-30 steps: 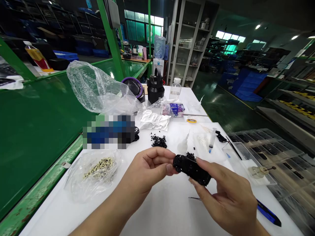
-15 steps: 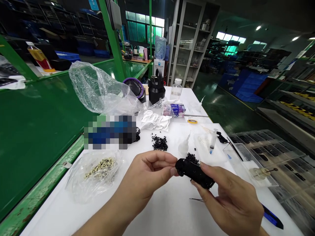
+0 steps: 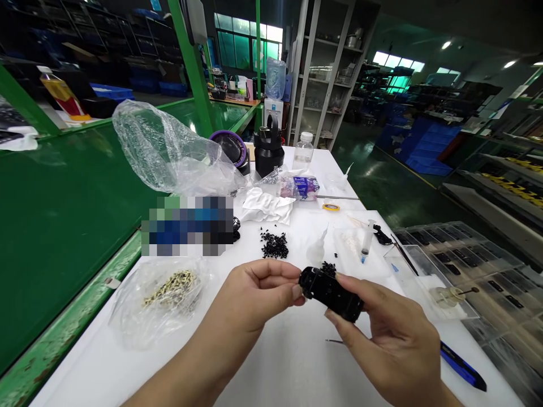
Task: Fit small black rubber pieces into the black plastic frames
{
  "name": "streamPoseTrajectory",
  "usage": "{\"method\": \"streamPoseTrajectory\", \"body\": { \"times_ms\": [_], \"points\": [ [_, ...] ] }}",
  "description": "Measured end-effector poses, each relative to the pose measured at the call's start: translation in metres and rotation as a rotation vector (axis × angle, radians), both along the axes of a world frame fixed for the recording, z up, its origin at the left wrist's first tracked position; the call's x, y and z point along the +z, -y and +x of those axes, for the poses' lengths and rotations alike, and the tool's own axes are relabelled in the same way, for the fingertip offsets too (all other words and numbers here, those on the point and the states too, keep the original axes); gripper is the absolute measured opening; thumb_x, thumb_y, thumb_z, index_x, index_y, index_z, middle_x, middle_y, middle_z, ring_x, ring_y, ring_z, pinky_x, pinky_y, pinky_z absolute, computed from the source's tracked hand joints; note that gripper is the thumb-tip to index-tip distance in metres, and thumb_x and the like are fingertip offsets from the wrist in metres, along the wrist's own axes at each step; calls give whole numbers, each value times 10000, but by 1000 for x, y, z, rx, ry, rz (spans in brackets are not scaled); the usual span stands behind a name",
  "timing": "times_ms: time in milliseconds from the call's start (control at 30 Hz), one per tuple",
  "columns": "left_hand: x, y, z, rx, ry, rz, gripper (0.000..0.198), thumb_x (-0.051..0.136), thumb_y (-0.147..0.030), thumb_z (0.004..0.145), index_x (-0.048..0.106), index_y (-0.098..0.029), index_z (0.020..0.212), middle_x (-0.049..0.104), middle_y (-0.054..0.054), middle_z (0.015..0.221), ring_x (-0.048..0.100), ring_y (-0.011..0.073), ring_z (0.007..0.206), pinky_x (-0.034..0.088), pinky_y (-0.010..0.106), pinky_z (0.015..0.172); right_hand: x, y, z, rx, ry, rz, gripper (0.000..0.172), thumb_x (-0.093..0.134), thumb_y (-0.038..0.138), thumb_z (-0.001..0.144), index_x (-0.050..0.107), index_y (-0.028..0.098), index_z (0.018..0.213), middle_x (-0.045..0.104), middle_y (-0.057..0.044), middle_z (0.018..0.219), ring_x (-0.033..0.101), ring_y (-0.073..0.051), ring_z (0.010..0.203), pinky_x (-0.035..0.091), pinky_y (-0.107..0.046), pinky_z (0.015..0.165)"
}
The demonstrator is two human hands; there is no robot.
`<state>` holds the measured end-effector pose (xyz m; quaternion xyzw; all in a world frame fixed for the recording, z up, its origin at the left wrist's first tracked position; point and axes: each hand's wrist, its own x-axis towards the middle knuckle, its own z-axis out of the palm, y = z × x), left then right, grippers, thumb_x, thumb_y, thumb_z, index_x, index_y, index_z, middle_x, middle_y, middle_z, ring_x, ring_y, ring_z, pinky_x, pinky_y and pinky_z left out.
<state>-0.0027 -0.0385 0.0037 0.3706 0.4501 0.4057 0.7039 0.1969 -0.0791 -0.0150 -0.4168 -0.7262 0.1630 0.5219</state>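
Observation:
A small black model car (image 3: 331, 294) is held above the white table, its side with small details turned toward me. My right hand (image 3: 390, 333) grips its right end between thumb and fingers. At the left end, the thumb and forefinger of my left hand (image 3: 263, 294) close on the car's edge; any small part between them is hidden. Just behind the car lies a pile of tiny black parts (image 3: 328, 268), partly covered by it. Another pile of black parts (image 3: 275, 245) lies farther back. Under my right hand runs a blue-and-black tool (image 3: 462, 366) with a thin metal tip.
A clear bag of gold-and-black pieces (image 3: 169, 291) lies left. Behind the hands are a white dropper bottle (image 3: 316, 249), a syringe (image 3: 367, 240), crumpled tissue (image 3: 267, 206) and yellow tape (image 3: 331, 207). A glass jar (image 3: 445, 297) and compartment trays (image 3: 487, 271) are at right.
The model car has tilted, so more of its detailed side faces me. My right hand has shifted slightly left, uncovering more of the blue-and-black tool. My left hand keeps its pinch.

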Motion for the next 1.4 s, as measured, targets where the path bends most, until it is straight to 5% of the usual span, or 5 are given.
{"method": "streamPoseTrajectory", "body": {
  "times_ms": [633,733,900,1067,1400],
  "points": [
    [-4,-4,4,18,-79,39,238,790,-282,711,684,-193,905,736,22,816,673,170,807,481,310,825,-9,-7,-1,-50,-93,-269,448,732,155,793,650,362,1182,727,0,1060,705,-194,868,607,-299,745],
    [-1,-6,4,14,-285,241,286,744,-314,755,660,-229,1015,729,36,985,663,204,921,494,321,828,-5,-12,0,-99,-251,-343,414,741,172,791,660,325,1167,732,-8,1016,708,-186,854,612,-282,740],
    [-4,-16,-5,32,-988,591,188,561,-341,874,702,-242,949,725,45,921,638,242,801,473,371,735,6,-15,6,-232,-489,-314,391,746,169,778,655,249,1150,723,-4,852,693,-153,737,609,-260,712],
    [-19,-34,-11,-7,-1411,720,353,414,-148,878,686,-187,1099,728,95,985,626,311,932,461,417,760,7,-15,6,-153,-511,-359,382,723,178,785,644,236,1154,712,-23,877,680,-170,767,597,-292,721],
    [-44,-50,10,-56,-1665,1002,296,460,-143,896,736,-182,996,686,114,982,575,293,874,458,405,783,7,-12,5,-18,-351,-381,350,681,195,803,647,269,1143,690,-10,910,647,-165,792,579,-288,726]
  ]
}}
